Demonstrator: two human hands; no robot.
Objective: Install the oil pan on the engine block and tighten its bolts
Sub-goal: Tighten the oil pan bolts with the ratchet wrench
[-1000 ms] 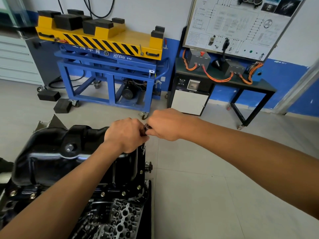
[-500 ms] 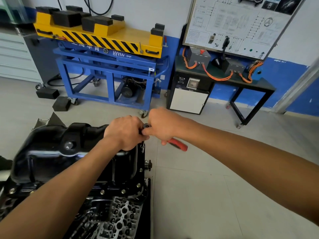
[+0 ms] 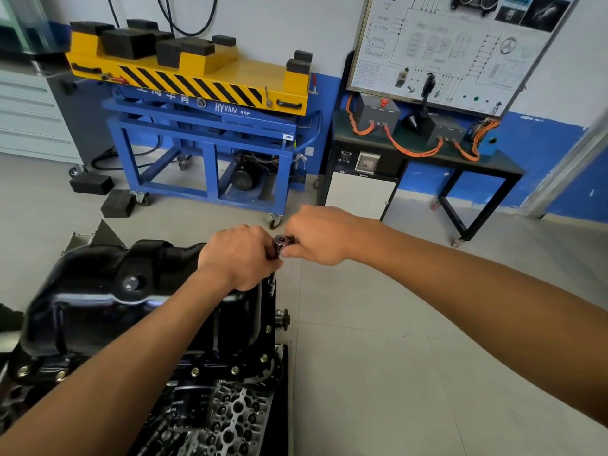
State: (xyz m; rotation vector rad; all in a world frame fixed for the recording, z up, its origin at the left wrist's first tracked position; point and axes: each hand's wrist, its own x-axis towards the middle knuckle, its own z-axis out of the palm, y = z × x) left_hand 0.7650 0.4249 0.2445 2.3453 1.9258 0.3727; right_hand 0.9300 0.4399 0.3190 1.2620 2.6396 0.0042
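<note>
Oil pan (image 3: 98,291), black and glossy, sat on the engine block (image 3: 230,416) at lower left. Above its far right corner the left hand (image 3: 240,255) curled round the ratchet (image 3: 281,241) just under its head, while the right hand (image 3: 322,235) closed over what was probably the handle, hidden beneath the fingers.

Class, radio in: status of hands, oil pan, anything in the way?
Left hand, right hand both gripping ratchet. Oil pan on block, bolts in. No obstruction visible.
</note>
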